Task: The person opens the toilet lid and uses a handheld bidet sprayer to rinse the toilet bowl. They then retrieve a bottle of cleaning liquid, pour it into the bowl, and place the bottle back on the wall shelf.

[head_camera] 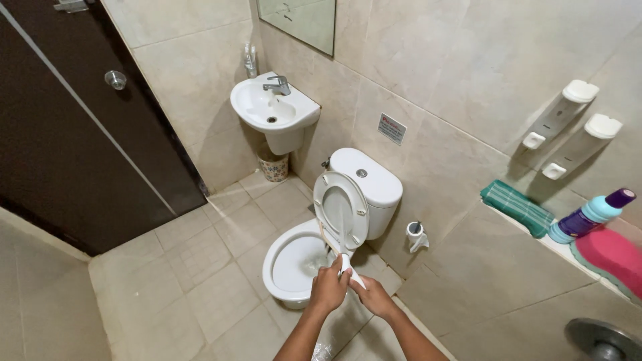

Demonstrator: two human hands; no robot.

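Both hands were closed together on the white handle of a toilet brush (346, 257), out over the front rim of the toilet bowl (294, 264). The left hand (329, 289) was wrapped around the handle higher up, fingers curled fully shut, and the right hand (374, 297) gripped the lower end just beside it, fingers likewise folded around the shaft, so the two fists nearly touched.

The handle's long axis ran on a slant, from the end near the right hand up and away toward the bowl, pointing roughly at the raised seat and lid (341, 208). The working end was hard to make out against the white porcelain (it may have been dipped inside the bowl, but the view did not settle that).

As for progress, I judged the scrubbing to be under way rather than finished: the seat was already lifted and leaning back against the cistern (368, 175), the brush was at the bowl, and water sat in the basin of it. The bowl itself looked fairly clean, though no foam or cleaner showed.

Around it, a small corner sink (273, 110) hung on the tiled wall with a patterned bin (273, 167) beneath, a roll of paper (416, 234) sat beside the cistern, and a blue bottle with a purple cap (592, 214) lay on the ledge at right.
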